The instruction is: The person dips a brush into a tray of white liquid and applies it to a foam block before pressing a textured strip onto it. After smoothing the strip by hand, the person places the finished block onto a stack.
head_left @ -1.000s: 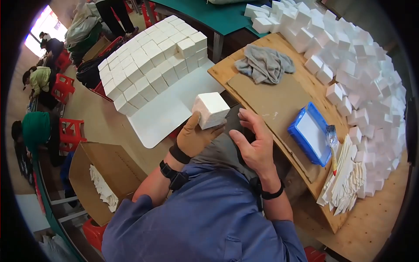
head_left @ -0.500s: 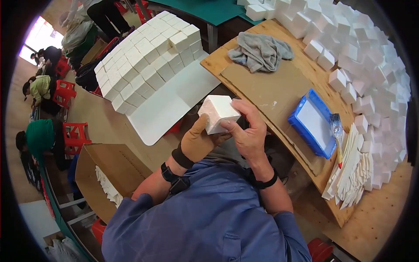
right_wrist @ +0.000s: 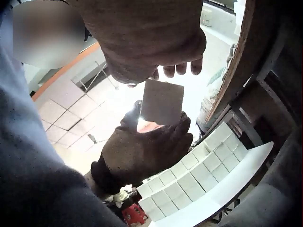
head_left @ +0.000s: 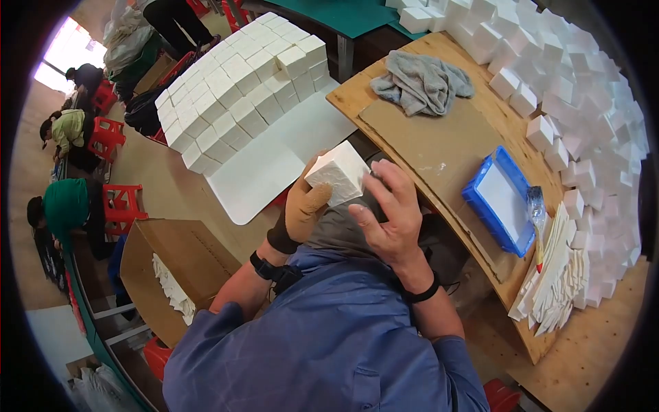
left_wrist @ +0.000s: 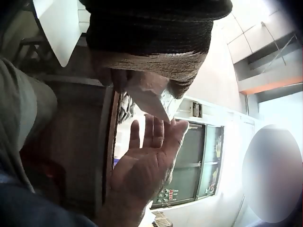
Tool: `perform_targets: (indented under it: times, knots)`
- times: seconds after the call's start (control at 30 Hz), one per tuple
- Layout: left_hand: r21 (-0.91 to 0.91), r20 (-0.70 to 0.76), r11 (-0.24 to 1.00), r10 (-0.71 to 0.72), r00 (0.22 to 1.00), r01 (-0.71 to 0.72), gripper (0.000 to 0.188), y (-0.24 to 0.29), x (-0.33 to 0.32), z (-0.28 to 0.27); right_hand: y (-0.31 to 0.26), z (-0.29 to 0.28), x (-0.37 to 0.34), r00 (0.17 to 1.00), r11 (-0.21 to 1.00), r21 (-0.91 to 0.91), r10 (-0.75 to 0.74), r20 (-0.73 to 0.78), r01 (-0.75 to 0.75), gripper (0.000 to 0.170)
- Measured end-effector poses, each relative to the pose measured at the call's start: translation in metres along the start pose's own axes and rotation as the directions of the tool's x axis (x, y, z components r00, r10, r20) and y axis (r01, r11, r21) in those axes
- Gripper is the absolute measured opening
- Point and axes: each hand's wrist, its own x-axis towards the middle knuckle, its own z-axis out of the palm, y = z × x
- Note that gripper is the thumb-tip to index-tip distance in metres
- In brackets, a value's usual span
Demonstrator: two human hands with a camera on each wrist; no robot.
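Note:
A white block point(head_left: 338, 173) is gripped by the gloved left hand point(head_left: 304, 206), its thumb on the near face. The bare right hand point(head_left: 395, 214) is beside the block with its fingers spread and slightly bent; whether a fingertip touches the block I cannot tell in the head view. In the right wrist view the block point(right_wrist: 162, 102) rests in the gloved hand point(right_wrist: 142, 151), below the fingers of the right hand point(right_wrist: 151, 38). The left wrist view has the right hand point(left_wrist: 147, 165) with its palm showing, near the block's edge point(left_wrist: 154, 105).
Stacked white blocks point(head_left: 240, 82) stand on a white board point(head_left: 250, 189). The wooden table point(head_left: 501, 292) bears a grey cloth point(head_left: 422, 82), a blue tray point(head_left: 500, 202), a brush point(head_left: 537, 216), thin white strips point(head_left: 556, 278) and heaped white blocks point(head_left: 549, 89). A cardboard box point(head_left: 182, 257) is at the left.
The right hand met the block half a second ago and has since drawn its fingers off its top and side. The block has turned in the left hand.

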Motion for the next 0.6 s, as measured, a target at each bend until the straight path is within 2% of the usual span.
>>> perform_targets:
  times: [0.1, 0.23, 0.33, 0.5, 0.6]
  knots:
    - [0.026, -0.07, 1.0, 0.004, 0.998, -0.002, 0.089, -0.001, -0.003, 0.0, 0.001, 0.007, -0.005, 0.997, 0.997, -0.043, -0.07, 0.036, 0.071, 0.045]
    - [0.163, -0.152, 0.987, 0.023, 0.988, 0.002, 0.094, 0.009, -0.006, 0.001, -0.008, 0.008, 0.004, 0.999, 0.998, 0.025, 0.05, 0.012, -0.05, 0.037]
    - [0.512, -0.169, 0.859, 0.104, 0.98, -0.003, 0.099, 0.018, -0.008, 0.006, -0.01, 0.013, 0.01, 0.992, 0.99, 0.102, 0.103, -0.073, -0.095, 0.033]
    - [0.605, -0.166, 0.796, 0.141, 0.976, -0.012, 0.101, 0.022, -0.01, 0.017, -0.006, 0.023, 0.01, 0.989, 0.985, 0.141, 0.109, -0.103, -0.094, 0.031]
    - [0.634, -0.197, 0.773, 0.148, 0.969, 0.011, 0.103, 0.024, -0.011, 0.02, -0.005, 0.027, 0.005, 0.979, 0.961, 0.213, 0.193, -0.073, -0.174, 0.029]
